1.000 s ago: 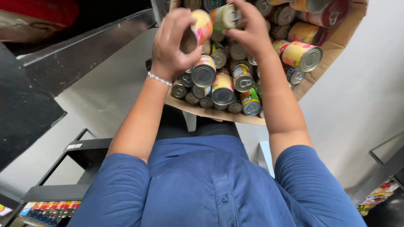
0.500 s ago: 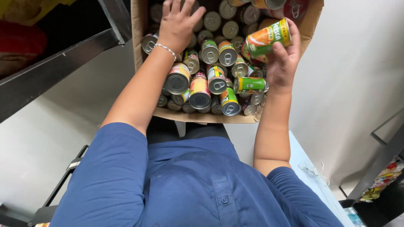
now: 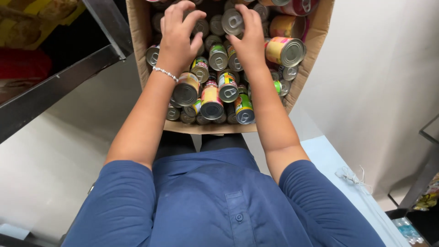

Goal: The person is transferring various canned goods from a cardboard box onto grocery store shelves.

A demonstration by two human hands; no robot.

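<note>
Box of tins: left hand and right hand spread open, resting on tin tops, gripping nothing; sorting apparently underway, next needing fingers closed round one tin.

I see a plain brown cardboard box packed with cans whose lids are silver-grey and whose labels mix green, yellow, red and orange; one larger can at the box's right edge has a yellow, pink and orange label. My left wrist carries a bracelet of small white beads, and my shirt is solid dark blue with matching buttons.
</note>
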